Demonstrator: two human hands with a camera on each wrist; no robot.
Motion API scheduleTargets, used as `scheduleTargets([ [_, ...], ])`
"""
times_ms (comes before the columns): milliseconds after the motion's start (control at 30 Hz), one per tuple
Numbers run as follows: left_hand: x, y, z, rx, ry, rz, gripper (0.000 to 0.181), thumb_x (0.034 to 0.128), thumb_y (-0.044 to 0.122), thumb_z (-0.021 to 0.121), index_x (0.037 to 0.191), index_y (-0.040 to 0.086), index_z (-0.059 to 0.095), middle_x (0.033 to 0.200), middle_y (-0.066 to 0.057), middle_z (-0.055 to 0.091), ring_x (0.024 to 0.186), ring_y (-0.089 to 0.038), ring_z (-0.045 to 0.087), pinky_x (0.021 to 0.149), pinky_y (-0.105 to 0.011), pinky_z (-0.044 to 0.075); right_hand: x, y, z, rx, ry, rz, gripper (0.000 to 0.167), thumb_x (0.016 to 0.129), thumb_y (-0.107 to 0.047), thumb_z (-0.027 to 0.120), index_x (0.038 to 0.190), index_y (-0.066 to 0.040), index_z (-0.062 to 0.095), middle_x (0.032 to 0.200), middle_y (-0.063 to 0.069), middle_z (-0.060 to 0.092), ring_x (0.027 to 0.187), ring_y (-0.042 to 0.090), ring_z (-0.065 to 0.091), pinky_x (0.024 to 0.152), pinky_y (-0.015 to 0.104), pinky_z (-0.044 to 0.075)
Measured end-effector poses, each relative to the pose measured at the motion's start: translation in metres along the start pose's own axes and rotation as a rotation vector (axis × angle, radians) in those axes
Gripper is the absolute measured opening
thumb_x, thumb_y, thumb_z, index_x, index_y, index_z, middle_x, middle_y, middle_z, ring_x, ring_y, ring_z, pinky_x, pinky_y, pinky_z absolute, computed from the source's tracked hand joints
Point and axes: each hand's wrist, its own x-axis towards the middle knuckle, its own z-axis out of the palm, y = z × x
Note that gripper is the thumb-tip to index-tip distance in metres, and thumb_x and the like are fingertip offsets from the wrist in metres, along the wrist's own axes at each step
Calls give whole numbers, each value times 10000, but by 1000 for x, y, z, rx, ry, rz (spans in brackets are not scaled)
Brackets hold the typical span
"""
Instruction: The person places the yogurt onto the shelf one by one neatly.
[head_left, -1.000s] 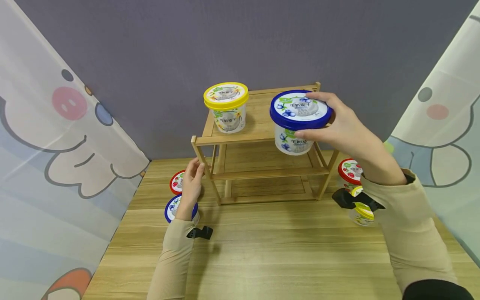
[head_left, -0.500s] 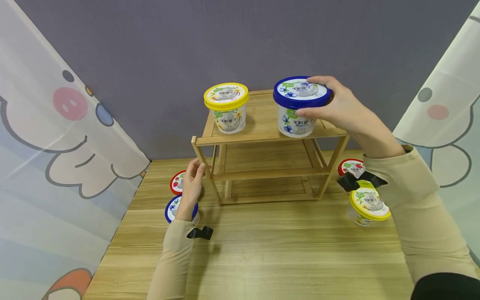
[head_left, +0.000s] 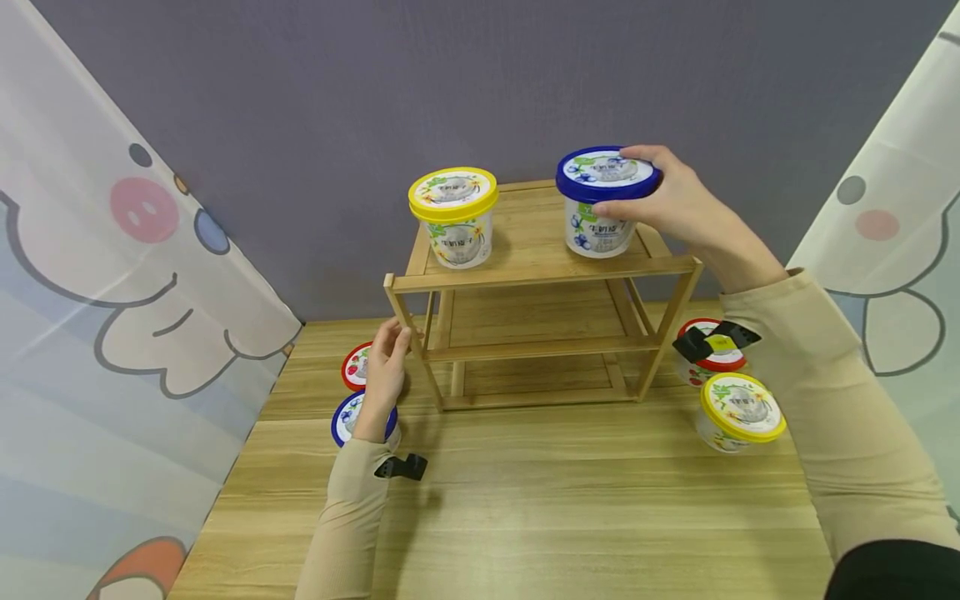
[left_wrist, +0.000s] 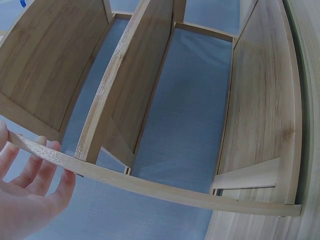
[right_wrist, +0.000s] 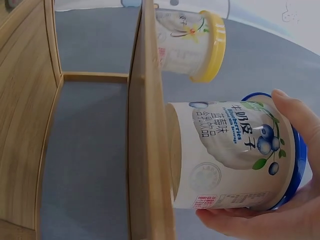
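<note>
In the head view, my right hand grips a blue-lidded blueberry tub from its right side, fingers across the lid and thumb at its front. The tub is upright over the right part of the wooden rack's top shelf. Seen from the right wrist, the base of this tub lies partly behind the front rail, so I cannot tell whether it touches the shelf. A yellow-lidded tub stands at the top shelf's left. My left hand holds the rack's left front post.
On the wooden tabletop, a red-lidded tub and a blue-lidded tub sit left of the rack. To its right are another red-lidded tub and a yellow-lidded one. A grey wall rises behind.
My right hand has carried the blueberry tub up and back, from in front of the top shelf to over it, and slightly right. The left hand stays on the post.
</note>
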Motion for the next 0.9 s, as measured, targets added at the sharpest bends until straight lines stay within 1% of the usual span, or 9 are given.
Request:
scheduleTargets([
  [100,-1,4,1,10,0,-13,277,935,60,411,1164,-92,448,1011,-190,528,889,-60,492,791,-226,397,4,3,-1,5,-4,8,840,775,-336,665,1414,-202,136,1419,179,165,1267,332,239,1017,471,224],
  [200,-1,3,0,1,-4,-13,279,937,63,409,1164,-94,442,1033,-242,513,889,-48,487,800,-236,394,6,5,-2,13,-4,11,839,778,-330,663,1414,-200,132,1418,182,162,1267,330,239,1019,464,224],
  [233,-1,3,0,-5,-6,-12,276,937,61,408,1162,-94,442,1040,-257,506,887,-45,485,819,-273,396,7,6,-2,16,-3,11,840,779,-325,663,1415,-193,131,1416,186,166,1265,328,243,1021,459,224],
  [300,-1,2,0,3,-6,-13,274,938,61,405,1161,-95,439,1040,-252,506,889,-47,484,811,-248,395,8,6,-3,15,-3,14,842,780,-323,663,1416,-186,128,1415,190,166,1264,329,245,1020,456,227],
  [433,4,-12,-2,-2,1,-26,278,936,90,422,1172,-54,458,1023,-128,521,898,-56,483,854,-340,396,10,9,-3,10,-6,21,847,779,-331,663,1417,-192,124,1419,189,156,1269,333,233,1022,462,218],
  [467,5,-16,-3,2,3,-28,282,937,102,425,1176,-45,459,1020,-103,522,901,-56,484,851,-331,399,11,9,-3,9,-7,21,846,779,-332,663,1417,-193,124,1420,187,153,1270,334,231,1022,464,217],
  [533,7,-23,-4,-13,3,-20,290,935,126,435,1180,-26,467,1024,-104,525,901,-51,487,870,-415,381,12,11,-3,11,-9,21,845,780,-329,662,1417,-193,124,1421,186,148,1271,336,227,1023,466,214],
  [767,7,-26,-3,-34,0,19,313,935,159,439,1177,-38,466,993,-78,552,910,-56,508,870,-452,368,14,15,-3,18,0,21,839,775,-327,667,1414,-188,142,1419,184,153,1265,332,231,1027,459,207],
  [900,8,-27,-4,-41,-1,25,305,933,157,443,1171,-32,472,990,-106,552,911,-80,509,863,-448,369,14,17,-3,27,2,25,838,776,-324,667,1414,-190,141,1415,189,160,1262,335,232,1027,459,203],
])
